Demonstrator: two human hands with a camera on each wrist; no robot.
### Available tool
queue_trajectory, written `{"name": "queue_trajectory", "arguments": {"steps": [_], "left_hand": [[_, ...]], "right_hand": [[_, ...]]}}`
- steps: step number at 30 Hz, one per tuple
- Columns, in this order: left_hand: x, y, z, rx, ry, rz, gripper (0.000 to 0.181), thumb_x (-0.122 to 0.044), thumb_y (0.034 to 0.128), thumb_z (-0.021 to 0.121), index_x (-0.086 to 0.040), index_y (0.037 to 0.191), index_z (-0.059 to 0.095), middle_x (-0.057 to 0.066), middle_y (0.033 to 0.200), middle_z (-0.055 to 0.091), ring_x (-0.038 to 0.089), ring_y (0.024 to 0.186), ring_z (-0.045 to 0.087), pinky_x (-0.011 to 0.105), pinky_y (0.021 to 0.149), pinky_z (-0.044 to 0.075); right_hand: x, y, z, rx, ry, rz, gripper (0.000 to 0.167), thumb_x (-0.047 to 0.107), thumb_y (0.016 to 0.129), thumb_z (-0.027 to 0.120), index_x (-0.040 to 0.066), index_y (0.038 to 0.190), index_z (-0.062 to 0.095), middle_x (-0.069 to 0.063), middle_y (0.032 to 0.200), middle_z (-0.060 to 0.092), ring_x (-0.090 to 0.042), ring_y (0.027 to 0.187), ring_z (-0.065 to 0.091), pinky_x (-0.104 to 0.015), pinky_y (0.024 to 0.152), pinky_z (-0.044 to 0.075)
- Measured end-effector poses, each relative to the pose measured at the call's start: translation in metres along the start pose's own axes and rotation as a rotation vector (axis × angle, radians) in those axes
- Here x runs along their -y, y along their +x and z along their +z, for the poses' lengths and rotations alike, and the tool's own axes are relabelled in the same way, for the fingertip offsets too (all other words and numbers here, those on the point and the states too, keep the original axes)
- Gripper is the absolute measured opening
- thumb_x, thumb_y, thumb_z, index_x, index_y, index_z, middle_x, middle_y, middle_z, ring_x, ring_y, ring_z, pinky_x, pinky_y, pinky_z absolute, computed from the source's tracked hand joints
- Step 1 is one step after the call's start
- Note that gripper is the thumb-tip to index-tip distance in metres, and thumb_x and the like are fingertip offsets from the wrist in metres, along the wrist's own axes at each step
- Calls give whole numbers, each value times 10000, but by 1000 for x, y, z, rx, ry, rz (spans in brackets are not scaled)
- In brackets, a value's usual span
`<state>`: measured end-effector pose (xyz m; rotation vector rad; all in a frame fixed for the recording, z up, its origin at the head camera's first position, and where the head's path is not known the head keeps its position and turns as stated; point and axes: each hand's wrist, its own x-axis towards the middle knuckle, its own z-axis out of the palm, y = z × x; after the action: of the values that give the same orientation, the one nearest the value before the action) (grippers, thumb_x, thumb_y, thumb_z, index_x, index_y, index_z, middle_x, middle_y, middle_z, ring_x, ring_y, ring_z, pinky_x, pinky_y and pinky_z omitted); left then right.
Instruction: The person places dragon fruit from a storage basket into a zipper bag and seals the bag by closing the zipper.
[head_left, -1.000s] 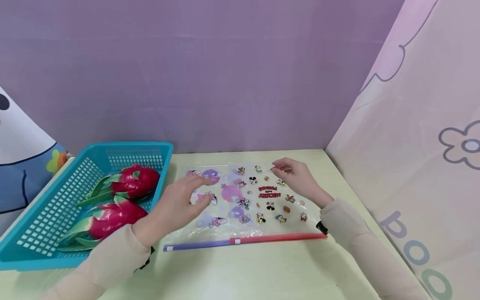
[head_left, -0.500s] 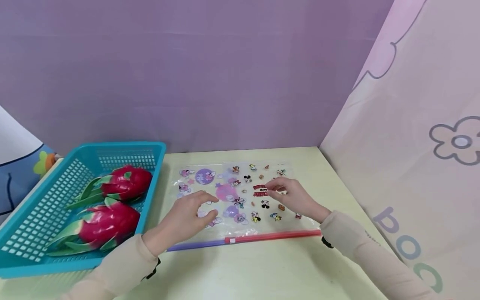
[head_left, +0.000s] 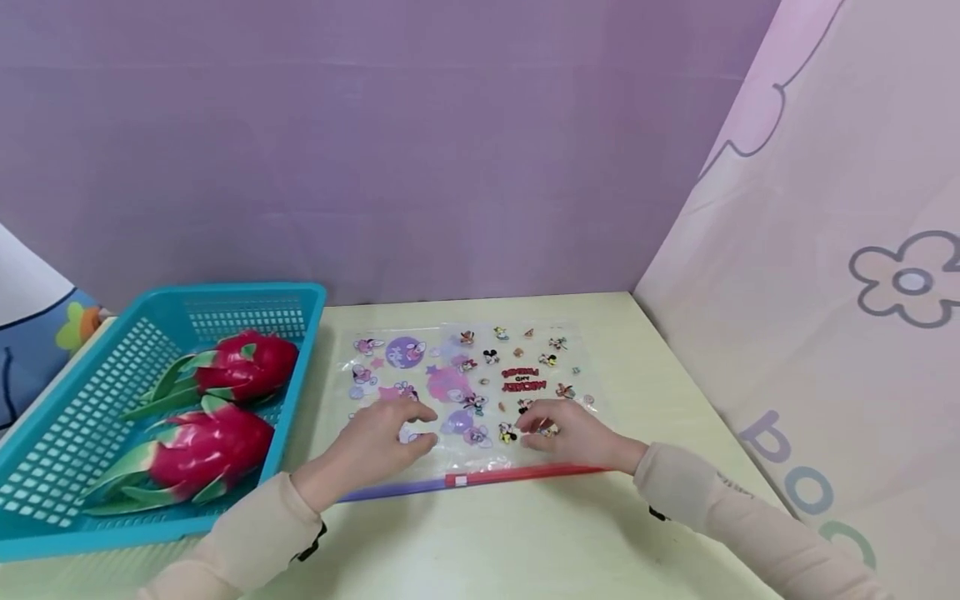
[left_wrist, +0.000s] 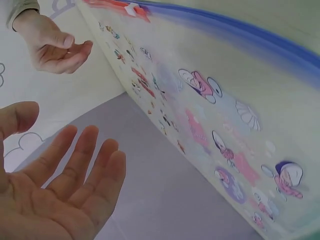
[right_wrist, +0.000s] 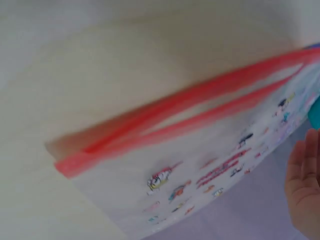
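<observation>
Two clear plastic zip bags lie flat and overlapping on the table. The left one, a purple-edged zip bag (head_left: pixel 405 352), has pink and purple cartoon prints. Small characters and red lettering cover the red-edged zip bag (head_left: pixel 522 386) on the right. Over the near part of the purple-edged bag is my left hand (head_left: pixel 375 442), fingers relaxed, thumb apart, nothing held. My right hand (head_left: pixel 573 432) hovers above the near part of the red-edged bag, thumb and fingers apart with nothing between them. In the right wrist view, the red zip strips (right_wrist: pixel 200 107) stand parted along a gap.
A teal plastic basket (head_left: pixel 300 400) stands at the left of the table (head_left: pixel 480 542), holding two red dragon fruits (head_left: pixel 217 446) with green leaves. A purple cloth (head_left: pixel 450 150) hangs behind. At the right is a pale printed cloth (head_left: pixel 810 250).
My right hand has come from the far part of the red-edged bag toward its near zip edge. The left hand has moved slightly nearer. The head view has turned a little right.
</observation>
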<state>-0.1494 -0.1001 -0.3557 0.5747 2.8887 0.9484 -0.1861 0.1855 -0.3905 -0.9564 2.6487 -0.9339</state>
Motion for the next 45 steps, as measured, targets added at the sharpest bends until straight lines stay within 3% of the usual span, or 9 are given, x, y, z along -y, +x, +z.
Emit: {"name": "queue_trajectory", "arguments": {"steps": [6,14,20,28,34,39,45], "left_hand": [[0,-1,6,34,-30,-27,248,-227,830,657,-130,1058,669,-2,1056,663,213,1023,605,420,859,491],[4,-3,14,62,-45,2,282,-217,836,649,-84,1084,656,22,1054,665,230,1011,611,418,861,490],[8,-4,18,76,-35,-6,281,-218,828,655,-88,1077,659,18,1033,668,224,991,608,423,855,485],[8,-7,20,166,88,-7,340,-262,819,666,-81,1107,644,56,1056,660,250,992,610,432,863,483],[9,-7,23,183,60,-12,347,-259,833,649,-75,1127,633,57,1094,649,265,1041,592,450,887,470],[13,-7,25,190,47,-6,347,-262,842,640,-75,1134,631,63,1113,645,276,1069,580,458,904,459],[14,-7,26,192,41,-15,348,-269,838,642,-86,1134,632,57,1097,651,266,1046,589,455,887,464]], "right_hand": [[-3,-7,10,47,-16,56,229,223,837,664,95,1026,666,11,974,662,-99,879,581,-300,793,503],[-11,-17,20,85,17,107,289,235,748,745,113,999,668,44,957,638,-126,874,582,-252,779,501],[-20,-19,25,88,5,79,257,159,747,744,124,990,670,62,945,630,-58,856,575,-190,771,497],[-28,-18,27,75,3,22,220,107,759,730,122,971,674,57,914,629,-55,836,567,-195,751,499],[-27,-17,24,89,-28,-42,194,124,777,715,111,969,685,57,876,618,-31,806,560,-175,736,501],[-26,-18,23,115,-60,-49,245,171,759,736,103,990,688,58,902,603,-23,816,563,-158,742,500],[-26,-19,24,122,-171,-34,238,241,801,695,130,1012,695,74,984,580,-26,873,512,-173,767,476]]}}
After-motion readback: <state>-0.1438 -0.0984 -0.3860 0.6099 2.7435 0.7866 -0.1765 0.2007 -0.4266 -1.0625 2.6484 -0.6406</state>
